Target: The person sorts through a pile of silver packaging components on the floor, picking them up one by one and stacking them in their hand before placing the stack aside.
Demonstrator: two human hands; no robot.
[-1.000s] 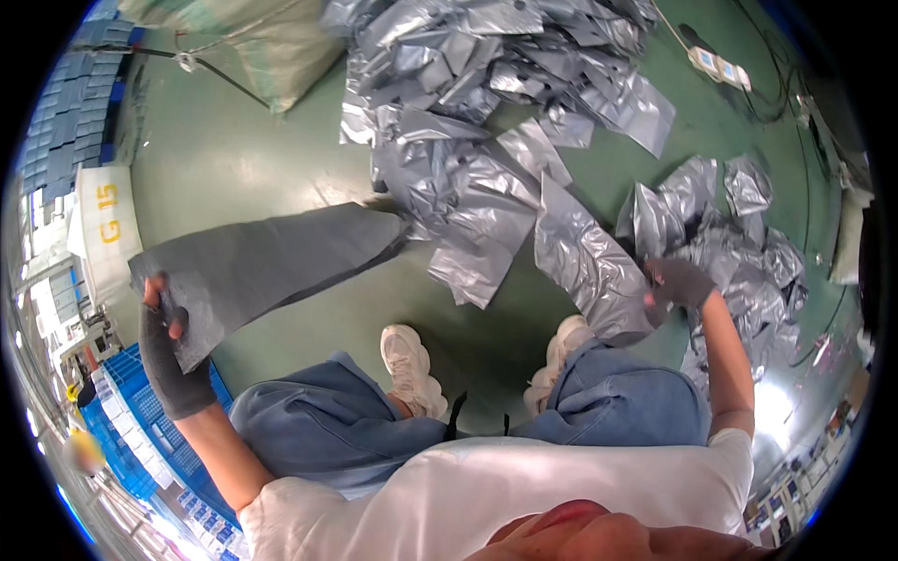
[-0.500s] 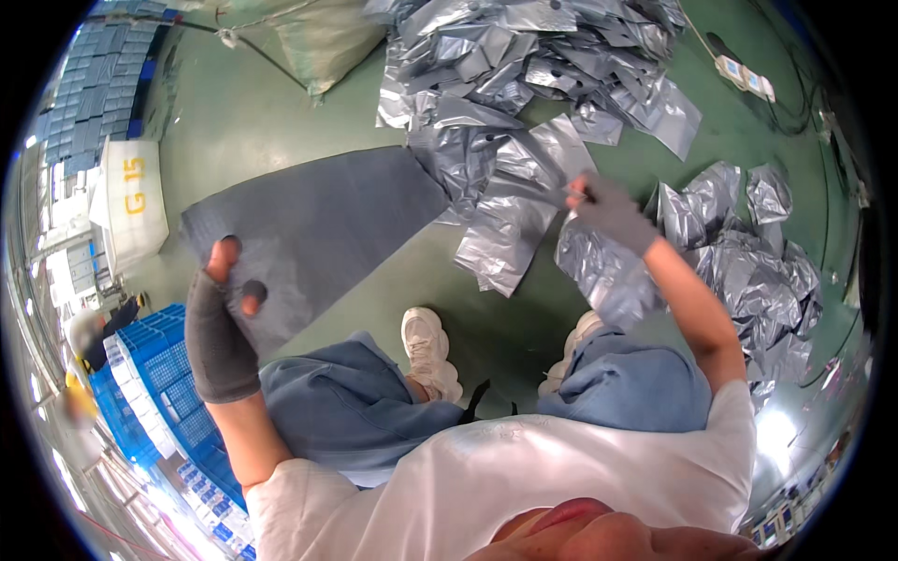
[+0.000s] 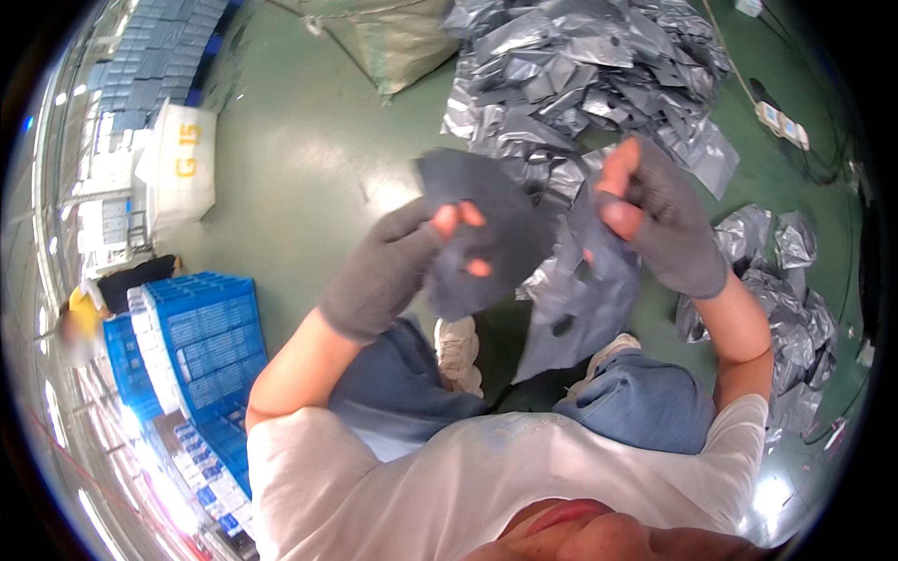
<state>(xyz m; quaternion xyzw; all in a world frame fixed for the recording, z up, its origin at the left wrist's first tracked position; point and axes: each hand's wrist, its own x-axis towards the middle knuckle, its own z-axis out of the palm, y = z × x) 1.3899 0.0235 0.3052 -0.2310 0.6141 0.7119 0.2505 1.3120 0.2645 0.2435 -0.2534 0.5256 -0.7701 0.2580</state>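
Observation:
A dark grey plastic bag (image 3: 491, 238) hangs folded and blurred in front of me, raised above my knees. My left hand (image 3: 388, 262), in a fingerless grey glove, grips its left part; bare fingertips show against the plastic. My right hand (image 3: 669, 220), gloved alike, is closed with thumb and finger pinching a grey plastic piece (image 3: 585, 290) that drops toward my right shoe and has a dark hole in it. Whether both hands hold one bag or two, I cannot tell. Behind my hands lies a large heap of silver-grey bags (image 3: 571, 79) on the floor.
More crumpled silver bags (image 3: 786, 309) lie to the right. A woven sack (image 3: 393, 47) stands at the far side, and a power strip (image 3: 782, 125) with cables lies far right. On the left are a white bin (image 3: 182, 168) and blue crates (image 3: 210, 346). A person (image 3: 84, 313) is beyond them.
My left hand has swung right and inward, and the spread grey bag is now gathered up between my hands. My right hand has lifted from the silver bags, with grey plastic in it.

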